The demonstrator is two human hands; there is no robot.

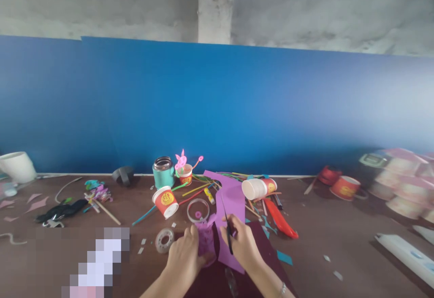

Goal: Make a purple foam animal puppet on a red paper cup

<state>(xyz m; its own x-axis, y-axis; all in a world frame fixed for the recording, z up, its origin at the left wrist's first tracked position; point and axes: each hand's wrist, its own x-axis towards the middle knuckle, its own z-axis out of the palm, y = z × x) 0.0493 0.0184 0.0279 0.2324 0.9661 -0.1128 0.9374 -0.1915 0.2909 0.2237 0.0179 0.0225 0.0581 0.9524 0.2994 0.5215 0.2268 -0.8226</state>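
My left hand is closed on a crumpled-looking purple piece, its thumb and fingers pressed against it; I cannot make out exactly what it is. In my right hand are black-handled scissors. Their narrow blades point away from me, over a long cut sheet of purple paper. That sheet runs from between my hands to the back of the table. A dark maroon sheet lies beneath. Near my left hand are a roll of clear tape and a larger clear ring.
Behind stand a teal jar, a tilted red paper cup and a cup with a pink paper figure. Stacked paper cups and a red balloon-like strip lie to the right. A blue partition closes off the back.
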